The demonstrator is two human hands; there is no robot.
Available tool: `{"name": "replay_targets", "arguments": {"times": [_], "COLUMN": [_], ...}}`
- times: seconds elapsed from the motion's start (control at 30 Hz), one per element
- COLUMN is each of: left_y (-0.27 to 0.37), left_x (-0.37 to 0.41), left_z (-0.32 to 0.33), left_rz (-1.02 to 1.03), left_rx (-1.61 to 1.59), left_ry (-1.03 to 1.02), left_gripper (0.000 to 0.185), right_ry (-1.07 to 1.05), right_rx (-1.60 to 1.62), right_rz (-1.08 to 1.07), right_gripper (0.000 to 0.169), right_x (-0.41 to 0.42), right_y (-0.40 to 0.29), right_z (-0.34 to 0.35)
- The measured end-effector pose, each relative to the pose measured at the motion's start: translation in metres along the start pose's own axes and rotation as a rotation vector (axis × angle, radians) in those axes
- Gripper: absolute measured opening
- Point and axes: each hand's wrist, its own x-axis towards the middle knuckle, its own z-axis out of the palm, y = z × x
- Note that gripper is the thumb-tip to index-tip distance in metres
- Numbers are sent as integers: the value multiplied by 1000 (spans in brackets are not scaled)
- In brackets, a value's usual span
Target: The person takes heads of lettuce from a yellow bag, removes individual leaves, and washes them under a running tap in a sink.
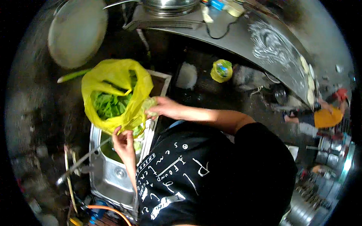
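Note:
A yellow plastic bag [96,82] holds loose green leafy vegetables [111,104] and stands gaping at the sink's end. My left hand [124,141] pinches the near lower rim of the bag. A pale green vegetable piece [150,106], partly covered by the fingers, is in my right hand [164,108] at the side of the bag. Below the bag, the stainless steel sink [113,180] shows two basins. Pale leafy pieces [138,145] lie in the basin nearer the bag, partly hidden by my left arm.
A metal faucet [82,165] reaches over the sink. An orange hose [110,209] curves by its lower end. A large round pan [77,34] is at upper left. On a steel counter [240,42] stands a metal pot [169,5]. A small yellow bag [222,70] sits below. Another person [328,115] is far right.

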Motion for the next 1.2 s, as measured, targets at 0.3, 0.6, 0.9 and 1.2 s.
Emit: {"name": "replay_targets", "arguments": {"times": [0.3,0.6,0.9,1.2], "left_y": [-3,-2,-34,-19], "left_x": [39,62,92,76], "left_z": [5,-15,-9,-38], "left_rz": [2,37,-19,-89], "left_rx": [-64,98,1335,1371], "left_ry": [-3,295,-347,-14], "left_gripper": [26,18,27,38], "right_ry": [1063,671,-440,-339], "right_rx": [404,-471,-1535,-1828], "right_rz": [-144,-417,-133,-457], "right_gripper": [55,34,25,60], "right_x": [-145,-4,157,249], "right_y": [26,-63,-43,-63], "right_z": [-402,-185,36,78]}}
